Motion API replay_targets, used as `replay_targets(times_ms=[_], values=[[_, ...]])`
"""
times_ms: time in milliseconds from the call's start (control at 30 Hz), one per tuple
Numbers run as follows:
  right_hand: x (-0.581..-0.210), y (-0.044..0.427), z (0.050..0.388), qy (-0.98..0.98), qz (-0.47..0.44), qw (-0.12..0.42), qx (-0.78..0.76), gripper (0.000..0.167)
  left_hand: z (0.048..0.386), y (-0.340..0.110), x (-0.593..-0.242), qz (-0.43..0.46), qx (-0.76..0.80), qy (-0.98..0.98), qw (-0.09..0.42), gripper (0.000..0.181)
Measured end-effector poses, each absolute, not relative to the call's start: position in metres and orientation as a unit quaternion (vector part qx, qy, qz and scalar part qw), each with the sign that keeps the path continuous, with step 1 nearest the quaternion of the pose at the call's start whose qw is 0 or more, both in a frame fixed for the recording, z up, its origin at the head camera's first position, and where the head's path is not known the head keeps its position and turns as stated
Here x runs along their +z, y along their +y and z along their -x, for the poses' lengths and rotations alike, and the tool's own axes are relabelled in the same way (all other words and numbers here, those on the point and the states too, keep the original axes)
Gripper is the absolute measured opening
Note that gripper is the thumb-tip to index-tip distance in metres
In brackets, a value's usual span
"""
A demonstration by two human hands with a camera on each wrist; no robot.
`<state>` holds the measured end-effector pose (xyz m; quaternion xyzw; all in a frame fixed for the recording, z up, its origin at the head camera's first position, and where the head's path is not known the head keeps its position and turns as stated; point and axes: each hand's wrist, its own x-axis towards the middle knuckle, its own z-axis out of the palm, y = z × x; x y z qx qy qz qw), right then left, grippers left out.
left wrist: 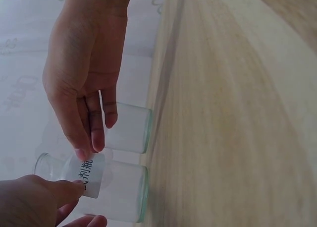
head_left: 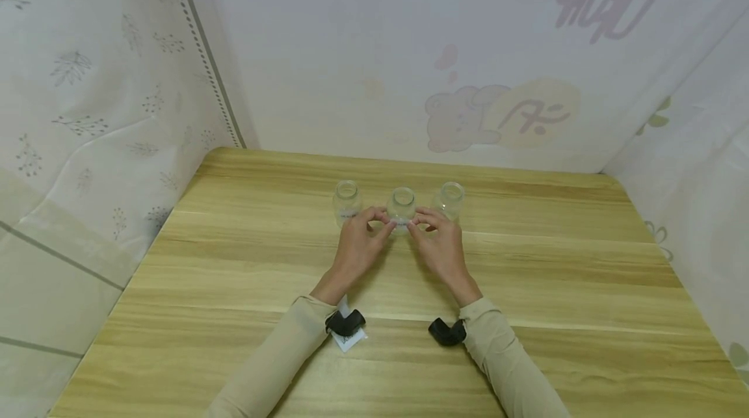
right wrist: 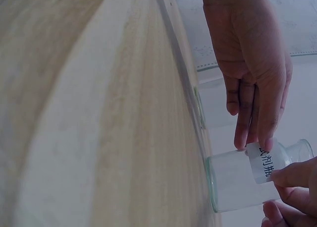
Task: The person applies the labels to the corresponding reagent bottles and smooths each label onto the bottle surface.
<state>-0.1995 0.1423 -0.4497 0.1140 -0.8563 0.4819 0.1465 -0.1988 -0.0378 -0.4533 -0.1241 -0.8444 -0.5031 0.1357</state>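
Observation:
Three clear glass bottles stand in a row on the wooden table. The middle bottle (head_left: 401,211) is between both hands, with a small white label (left wrist: 92,176) bearing dark characters at its front, near the shoulder. My left hand (head_left: 358,244) pinches one end of the label with thumb and finger. The other end is pinched by my right hand (head_left: 441,246). Both thumbs lie on the label's printed face. Whether its back is stuck to the glass, I cannot tell. The left bottle (head_left: 346,195) carries a line of dark print; the right bottle (head_left: 450,194) is partly hidden by my right hand.
A small white printed sheet (head_left: 349,341) lies on the table (head_left: 556,288) by my left wrist. Black camera mounts (head_left: 447,332) sit on both wrists. Patterned cloth hangs (head_left: 328,60) behind the table and at both sides.

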Motion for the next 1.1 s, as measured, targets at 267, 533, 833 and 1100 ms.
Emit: replay_targets(times_ms=[267, 533, 833, 1100], values=[[-0.4489, 0.1432, 0.1996, -0.853, -0.096, 0.141, 0.493, 0.006, 0.1989, -0.0377, -0.4535, 0.114, -0.5, -0.849, 0.126, 0.013], [-0.4488, 0.1451, 0.198, -0.847, -0.068, 0.124, 0.512, 0.01, 0.1983, -0.0381, -0.453, 0.115, -0.499, -0.85, 0.123, 0.013], [-0.4471, 0.1452, 0.1977, -0.84, -0.062, 0.124, 0.524, 0.013, 0.1981, -0.0392, -0.4525, 0.119, -0.5, -0.85, 0.115, 0.011], [-0.4476, 0.1452, 0.1997, -0.842, -0.066, 0.128, 0.52, 0.013, 0.1987, -0.0393, -0.4518, 0.126, -0.491, -0.853, 0.123, 0.009]])
